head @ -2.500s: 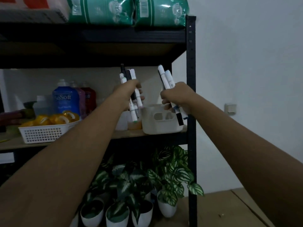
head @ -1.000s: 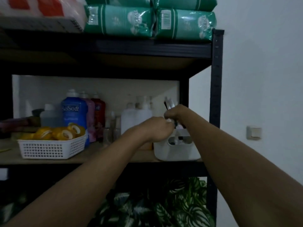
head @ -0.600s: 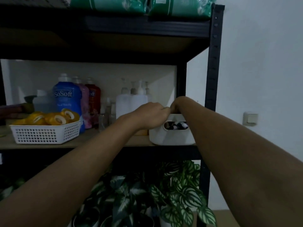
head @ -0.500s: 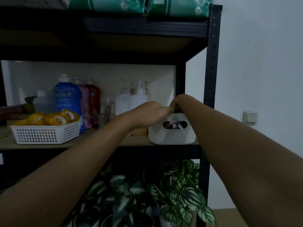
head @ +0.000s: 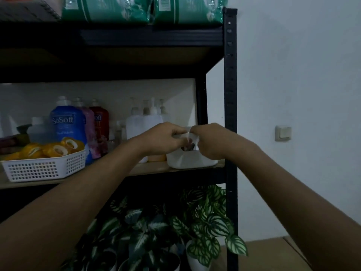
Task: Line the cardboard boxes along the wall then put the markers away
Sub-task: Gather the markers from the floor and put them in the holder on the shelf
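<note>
A white plastic caddy [head: 190, 162] stands at the right end of the wooden shelf [head: 148, 169]. Dark and light marker ends [head: 189, 147] show through the caddy's handle slot; the rest of the markers is hidden inside. My left hand [head: 163, 139] is curled over the caddy's top rim from the left. My right hand [head: 210, 142] is curled over the same rim from the right, covering the caddy's right side. The two hands nearly touch above the slot. No marker is visible in either hand.
A white mesh basket [head: 45, 167] of yellow tape rolls and several bottles [head: 67, 127] share the shelf. A black rack post [head: 230, 114] rises just right of the caddy. Potted plants [head: 195, 222] stand below. Brown cardboard [head: 273, 253] lies at the lower right.
Both hands held bundles of markers above the caddy; the markers went down into it. The hands have since lowered onto the caddy's rim.
</note>
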